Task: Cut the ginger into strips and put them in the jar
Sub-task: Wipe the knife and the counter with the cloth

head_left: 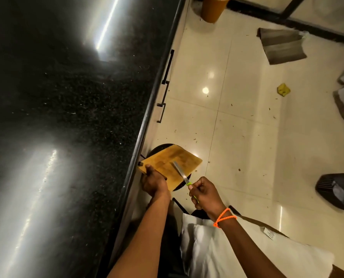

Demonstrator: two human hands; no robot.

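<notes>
Left hand (pixel 154 182) grips the corner of the wooden cutting board (pixel 170 166), tilted over a dark round bin (pixel 168 148) off the counter edge; right hand (pixel 205 194) is clamped on the green-handled knife (pixel 180 173), blade flat on the board. Looks like scraping scraps off, so keep the blade low & sweep away from the holding hand w/ the board steady over the bin. No ginger or jar in view; black granite counter (pixel 66 97) to the left, cream tile floor (pixel 237 127) w/ bits scattered on it.

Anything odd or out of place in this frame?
Yes. The cutting board is held off the counter over a dark round bin, knife on it; scraps litter the floor. No ginger or jar visible.
</notes>
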